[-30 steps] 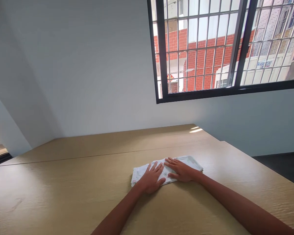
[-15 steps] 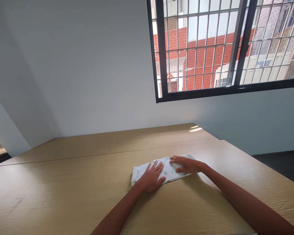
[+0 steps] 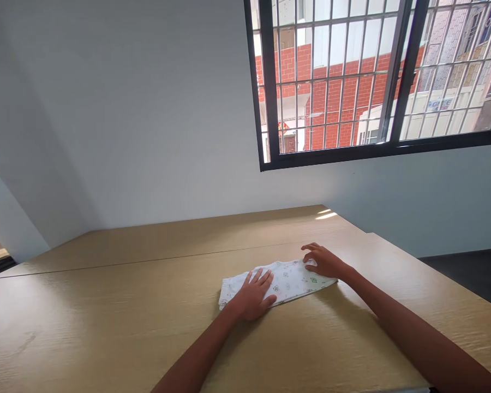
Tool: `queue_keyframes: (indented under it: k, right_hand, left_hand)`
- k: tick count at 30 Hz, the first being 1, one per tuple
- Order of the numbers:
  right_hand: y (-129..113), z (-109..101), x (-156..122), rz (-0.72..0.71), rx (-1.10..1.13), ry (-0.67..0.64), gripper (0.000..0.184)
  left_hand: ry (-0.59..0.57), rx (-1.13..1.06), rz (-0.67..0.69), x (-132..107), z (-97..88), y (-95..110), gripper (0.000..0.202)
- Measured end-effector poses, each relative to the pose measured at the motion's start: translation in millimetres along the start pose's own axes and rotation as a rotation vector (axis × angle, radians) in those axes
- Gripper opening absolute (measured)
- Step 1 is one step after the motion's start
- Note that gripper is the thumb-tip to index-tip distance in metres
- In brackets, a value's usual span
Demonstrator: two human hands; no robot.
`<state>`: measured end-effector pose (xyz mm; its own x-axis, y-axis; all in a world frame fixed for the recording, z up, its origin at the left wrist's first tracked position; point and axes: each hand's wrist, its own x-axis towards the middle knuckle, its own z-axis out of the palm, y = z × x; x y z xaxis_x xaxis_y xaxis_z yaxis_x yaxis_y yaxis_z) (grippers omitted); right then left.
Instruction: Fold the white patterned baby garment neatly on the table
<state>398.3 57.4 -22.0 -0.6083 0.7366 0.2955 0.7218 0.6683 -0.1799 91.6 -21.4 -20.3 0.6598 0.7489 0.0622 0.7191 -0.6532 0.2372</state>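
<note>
A folded white cloth [image 3: 290, 282] with small green and pink prints lies on the wooden table in the head view, long side running left to right. Its layers show along the left end and near edge. My left hand [image 3: 254, 297] rests flat on its left half, fingers spread. At the far right corner of the cloth is my right hand [image 3: 322, 261], fingers bent and apart, thumb close to the fabric. Whether those fingertips touch the cloth I cannot tell.
The pale wooden table [image 3: 126, 305] has a seam across its far part. Behind it stands a grey-white wall [image 3: 167, 136] with a black-framed, barred window [image 3: 335, 158] at the upper right. Dark floor [image 3: 470, 273] shows beyond the table's right edge.
My right hand has lifted from flat on the cloth and moved right and away to its far right corner, fingers now curled. My left hand has stayed in place.
</note>
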Motion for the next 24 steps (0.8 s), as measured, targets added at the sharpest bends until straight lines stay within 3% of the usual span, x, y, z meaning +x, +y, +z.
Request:
queue_keyframes:
  k: [4,11,20,24]
  right_hand:
    - [-21.7,4.1,1.9,-0.041,-0.005,0.033,0.007]
    - [-50.2,11.4,-0.2,-0.180,0.006,-0.105,0.036]
    - [-7.5,-7.3,-4.2,-0.069,-0.113,-0.189,0.042]
    - [-7.3,-9.0,-4.1,-0.055,-0.144,-0.151,0.038]
  left_hand:
    - [-0.002,0.002,0.000,-1.1,-0.1,-0.7,0.051]
    - [-0.002,-0.006,-0.001,-1.7,-2.5,1.0,0.051]
    - [-0.009,-0.002,-0.018,-2.2,-3.1,2.1,0.051]
    - [-0.003,-0.003,-0.015,-2.3,-2.7,0.6,0.051]
